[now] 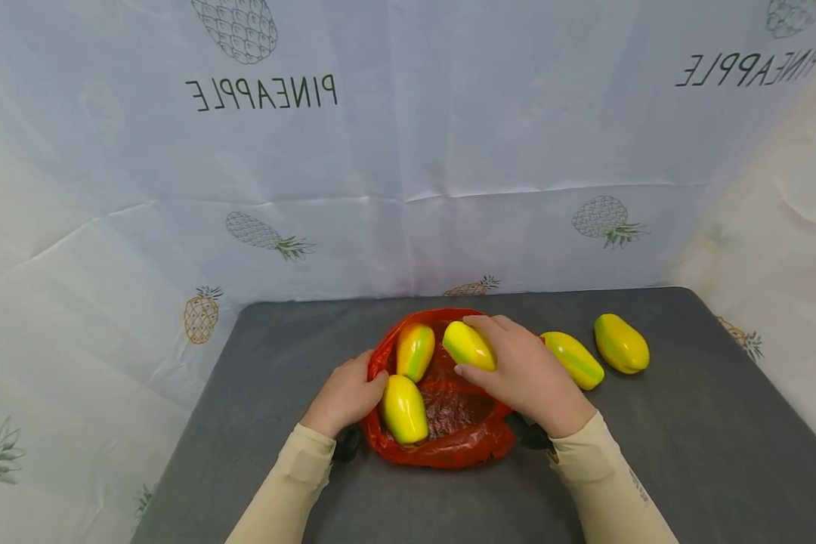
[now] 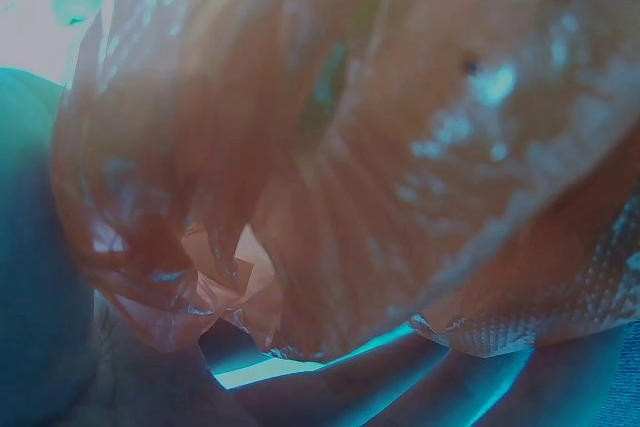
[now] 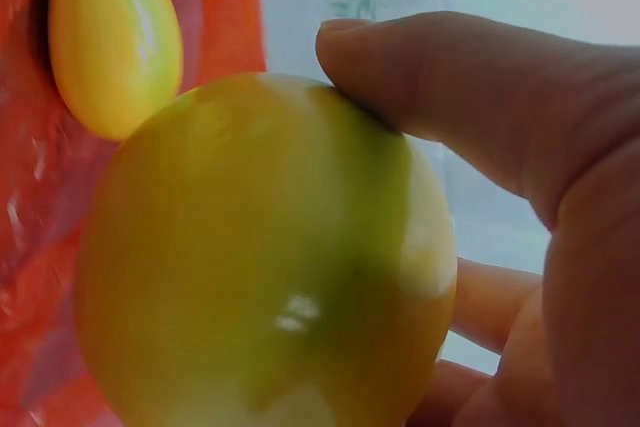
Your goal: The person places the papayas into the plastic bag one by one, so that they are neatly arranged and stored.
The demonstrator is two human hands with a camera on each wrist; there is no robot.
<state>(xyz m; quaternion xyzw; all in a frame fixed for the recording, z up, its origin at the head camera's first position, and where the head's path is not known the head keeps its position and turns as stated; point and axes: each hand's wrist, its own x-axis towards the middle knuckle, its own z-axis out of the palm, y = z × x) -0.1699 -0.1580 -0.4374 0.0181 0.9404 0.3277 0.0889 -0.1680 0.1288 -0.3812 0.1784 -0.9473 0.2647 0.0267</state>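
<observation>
A red plastic bag [image 1: 449, 453] lies with its mouth wide on the dark table. My left hand [image 1: 347, 394] grips its left rim, thumb on the inner side. In the left wrist view, the crinkled bag [image 2: 330, 247] covers most of the picture, with fingers [image 2: 340, 387] below it. A yellow-green papaya [image 1: 471, 346] is held in my right hand [image 1: 517, 369] over the bag's mouth. The right wrist view shows the thumb on top of this papaya [image 3: 270, 267]. Inside the bag lie an orange-tinged papaya [image 1: 415, 352] and a yellow papaya [image 1: 404, 409].
Two more papayas are on the table right of the bag, a nearer papaya [image 1: 574, 360] beside my right hand and a farther papaya [image 1: 622, 344]. A white cloth [image 1: 408, 151] printed with pineapples hangs behind the grey table [image 1: 693, 453].
</observation>
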